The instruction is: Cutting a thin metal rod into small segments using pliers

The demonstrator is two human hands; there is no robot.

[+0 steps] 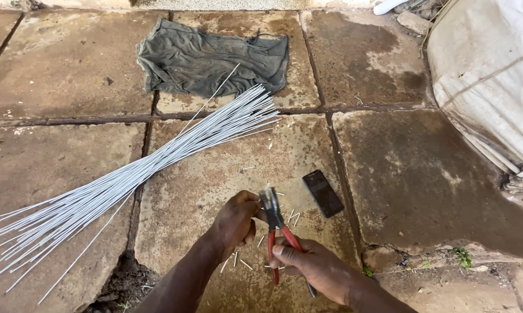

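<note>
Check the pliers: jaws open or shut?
Shut, as far as it shows. The pliers have red handles lying close together in the right hand, and the jaws meet by the left hand. Whether anything is pinched between them: cannot tell.

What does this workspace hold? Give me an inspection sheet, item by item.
Surface: stone slabs, stained, with open joints between them.
Job's things: red-handled pliers; long bundle of thin grey wires lying diagonally; short cut wire pieces scattered under the hands.
Clutter: dark cloth spread flat; black phone lying flat on the slab.
Hands: right hand grips the plier handles; left hand is at the plier head, what it pinches cannot be told.
Cables: nothing seen.
Surroundings: white sack at right; small weeds in the joints.
</note>
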